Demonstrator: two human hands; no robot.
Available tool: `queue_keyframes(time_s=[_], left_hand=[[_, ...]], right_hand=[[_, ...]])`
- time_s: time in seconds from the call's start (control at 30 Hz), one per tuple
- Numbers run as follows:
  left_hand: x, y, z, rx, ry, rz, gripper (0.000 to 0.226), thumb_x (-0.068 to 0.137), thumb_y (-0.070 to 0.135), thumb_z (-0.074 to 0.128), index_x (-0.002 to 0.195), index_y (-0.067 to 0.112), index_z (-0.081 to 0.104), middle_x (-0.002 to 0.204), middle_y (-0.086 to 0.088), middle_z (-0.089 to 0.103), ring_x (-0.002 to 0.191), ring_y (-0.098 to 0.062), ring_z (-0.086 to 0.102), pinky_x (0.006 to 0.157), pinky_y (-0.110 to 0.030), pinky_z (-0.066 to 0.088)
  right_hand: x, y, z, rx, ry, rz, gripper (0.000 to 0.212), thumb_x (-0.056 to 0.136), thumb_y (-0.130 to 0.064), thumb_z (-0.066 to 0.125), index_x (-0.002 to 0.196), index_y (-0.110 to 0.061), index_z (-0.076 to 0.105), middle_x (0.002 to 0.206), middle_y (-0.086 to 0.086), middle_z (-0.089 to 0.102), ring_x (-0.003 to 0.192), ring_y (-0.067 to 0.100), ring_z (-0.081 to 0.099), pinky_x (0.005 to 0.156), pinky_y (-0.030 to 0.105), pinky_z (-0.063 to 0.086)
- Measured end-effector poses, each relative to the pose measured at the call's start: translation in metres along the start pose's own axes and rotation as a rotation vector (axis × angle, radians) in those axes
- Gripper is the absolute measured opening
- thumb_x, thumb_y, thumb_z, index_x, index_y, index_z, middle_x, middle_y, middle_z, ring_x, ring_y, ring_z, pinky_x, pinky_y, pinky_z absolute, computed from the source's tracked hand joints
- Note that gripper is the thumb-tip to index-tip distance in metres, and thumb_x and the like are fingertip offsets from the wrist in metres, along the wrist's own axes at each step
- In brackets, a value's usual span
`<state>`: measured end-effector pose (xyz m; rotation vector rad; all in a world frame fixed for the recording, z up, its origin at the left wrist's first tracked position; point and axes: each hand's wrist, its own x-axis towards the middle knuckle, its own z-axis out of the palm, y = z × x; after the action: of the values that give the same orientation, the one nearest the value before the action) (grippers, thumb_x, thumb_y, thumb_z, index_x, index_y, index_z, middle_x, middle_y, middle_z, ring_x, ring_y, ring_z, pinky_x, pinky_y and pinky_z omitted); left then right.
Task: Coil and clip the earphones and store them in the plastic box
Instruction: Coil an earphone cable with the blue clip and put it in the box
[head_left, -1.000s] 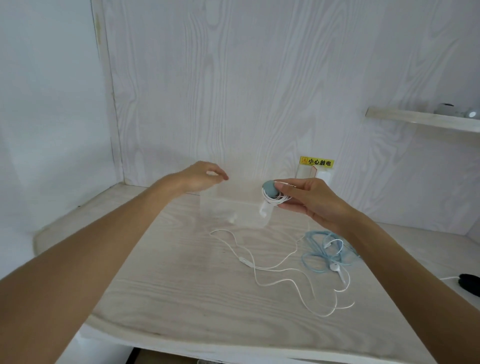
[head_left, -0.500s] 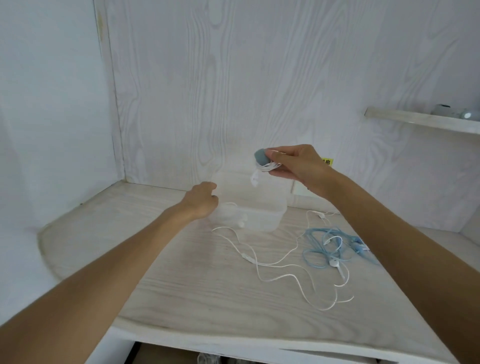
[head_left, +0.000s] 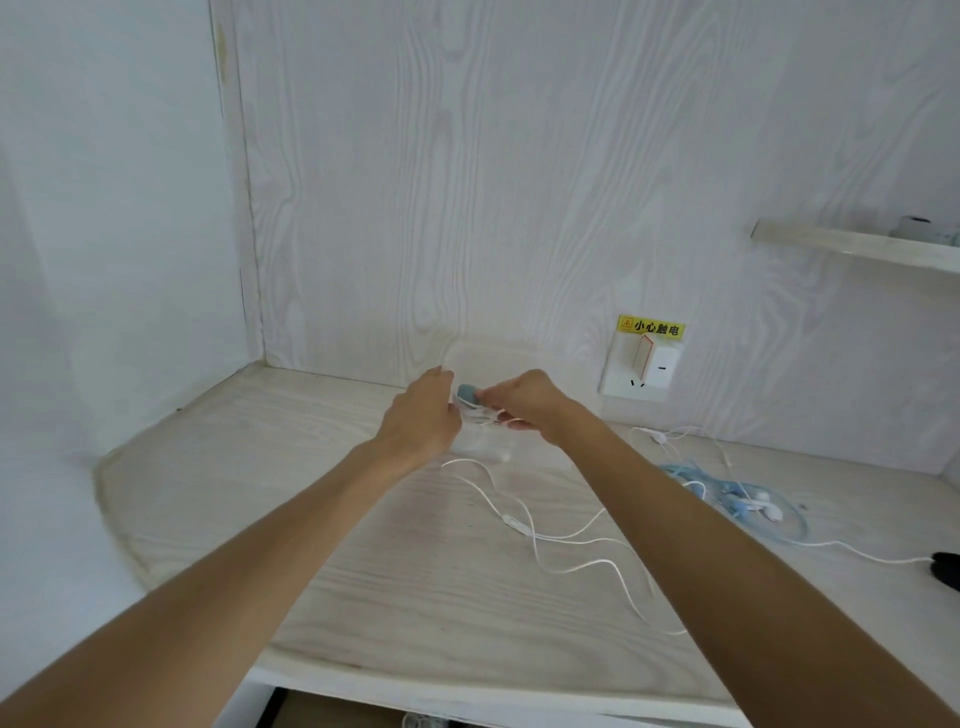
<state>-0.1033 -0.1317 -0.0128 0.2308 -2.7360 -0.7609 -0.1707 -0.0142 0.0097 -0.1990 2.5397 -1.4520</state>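
Both hands meet at the clear plastic box (head_left: 493, 358), which sits toward the back edge of the desk (head_left: 322, 519), against the wood-grain wall. The left hand (head_left: 423, 418) rests against the box's near left side, fingers loosely bent; whether it actually grips the rim I can't tell. The right hand (head_left: 524, 402) pinches a coiled white earphone bundle (head_left: 480, 413) with a teal clip (head_left: 467, 393) on it, held right at the box's opening, not yet clearly down inside.

The box is light and nearly see-through, so I'd worry first about it sliding or tipping if the left hand only touches it while the right pushes the bundle in. The coil looks springy too; if the clip bites only part of the loops, letting go could let strands pop loose and hang over the rim.

A loose white earphone cable (head_left: 530, 540) trails from just in front of the box across the middle of the desk under the right forearm; a withdrawing arm could snag it and drag it toward the front edge. The tangled blue earphones (head_left: 737, 493) lie near the right side, well clear.
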Motion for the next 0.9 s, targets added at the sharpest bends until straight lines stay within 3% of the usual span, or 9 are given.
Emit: queue_keyframes(time_s=[0.1, 0.23, 0.4, 0.47, 0.53, 0.63, 0.7, 0.83, 0.9], left_hand=[[0.001, 0.002, -0.002, 0.007, -0.002, -0.013, 0.040, 0.097, 0.006, 0.036, 0.136, 0.002, 0.040, 0.147, -0.012, 0.037, 0.135, -0.032, 0.036, 0.106, -0.038, 0.030], [0.004, 0.002, -0.003, 0.017, -0.024, -0.029, 0.040, 0.096, 0.007, 0.036, 0.135, 0.000, 0.041, 0.146, -0.013, 0.038, 0.134, -0.031, 0.037, 0.105, -0.037, 0.030], [0.014, 0.002, -0.009, -0.049, -0.052, -0.109, 0.040, 0.098, 0.024, 0.045, 0.132, 0.004, 0.047, 0.140, -0.011, 0.047, 0.126, -0.031, 0.047, 0.101, -0.036, 0.037], [0.023, -0.001, -0.012, -0.136, -0.039, -0.183, 0.017, 0.094, 0.025, 0.054, 0.102, 0.011, 0.059, 0.112, -0.007, 0.058, 0.110, -0.033, 0.058, 0.093, -0.039, 0.048], [0.031, -0.002, -0.017, -0.158, -0.033, -0.221, 0.024, 0.090, 0.017, 0.058, 0.071, 0.020, 0.043, 0.089, -0.001, 0.051, 0.100, -0.033, 0.062, 0.086, -0.040, 0.054], [0.039, 0.003, -0.021, -0.115, -0.047, -0.242, 0.010, 0.089, 0.010, 0.056, 0.098, 0.008, 0.060, 0.112, -0.009, 0.059, 0.094, -0.032, 0.064, 0.081, -0.039, 0.057], [0.046, 0.003, -0.018, -0.057, -0.045, -0.249, 0.032, 0.089, 0.010, 0.055, 0.120, 0.002, 0.056, 0.128, -0.012, 0.058, 0.091, -0.032, 0.066, 0.082, -0.038, 0.056], [0.044, 0.001, -0.020, -0.069, -0.062, -0.237, 0.023, 0.091, 0.013, 0.051, 0.112, 0.010, 0.060, 0.125, -0.010, 0.060, 0.087, -0.028, 0.064, 0.083, -0.032, 0.053], [0.041, -0.003, -0.020, -0.080, -0.052, -0.224, 0.023, 0.094, 0.018, 0.048, 0.111, 0.014, 0.063, 0.121, -0.006, 0.061, 0.108, -0.029, 0.059, 0.086, -0.028, 0.044]], right_hand=[[0.003, 0.000, -0.002, -0.184, -0.004, -0.026, 0.023, 0.079, -0.021, 0.073, 0.091, -0.002, 0.066, 0.087, 0.009, 0.065, 0.067, 0.013, 0.058, 0.054, 0.016, 0.046], [0.007, 0.002, 0.000, -0.238, 0.046, -0.115, 0.026, 0.072, -0.018, 0.078, 0.094, -0.006, 0.073, 0.087, 0.007, 0.073, 0.083, 0.020, 0.070, 0.084, 0.029, 0.056], [0.010, -0.002, 0.004, -0.156, 0.048, -0.213, 0.017, 0.073, -0.015, 0.079, 0.088, -0.009, 0.076, 0.078, 0.005, 0.072, 0.067, 0.015, 0.069, 0.082, 0.026, 0.057], [0.012, -0.007, 0.003, -0.145, -0.018, -0.204, 0.018, 0.074, -0.012, 0.078, 0.091, -0.006, 0.075, 0.091, 0.011, 0.074, 0.084, 0.019, 0.071, 0.088, 0.028, 0.054], [0.018, -0.013, 0.002, -0.236, -0.073, -0.200, 0.021, 0.078, -0.012, 0.074, 0.098, -0.005, 0.074, 0.103, 0.012, 0.072, 0.097, 0.019, 0.066, 0.092, 0.027, 0.051], [0.021, -0.021, -0.003, -0.354, -0.138, -0.185, 0.024, 0.084, -0.012, 0.067, 0.106, -0.003, 0.071, 0.111, 0.011, 0.070, 0.103, 0.020, 0.064, 0.091, 0.028, 0.049], [0.019, -0.024, -0.007, -0.388, -0.192, -0.171, 0.025, 0.088, -0.010, 0.061, 0.111, -0.004, 0.068, 0.114, 0.009, 0.068, 0.098, 0.018, 0.062, 0.086, 0.026, 0.049], [0.010, -0.029, -0.025, -0.443, -0.188, -0.209, 0.029, 0.092, -0.005, 0.051, 0.117, -0.009, 0.065, 0.123, 0.009, 0.063, 0.109, 0.021, 0.060, 0.085, 0.024, 0.047], [0.002, -0.028, -0.037, -0.495, -0.110, -0.306, 0.029, 0.092, -0.007, 0.050, 0.115, -0.011, 0.067, 0.126, 0.008, 0.062, 0.117, 0.022, 0.056, 0.088, 0.021, 0.042]])
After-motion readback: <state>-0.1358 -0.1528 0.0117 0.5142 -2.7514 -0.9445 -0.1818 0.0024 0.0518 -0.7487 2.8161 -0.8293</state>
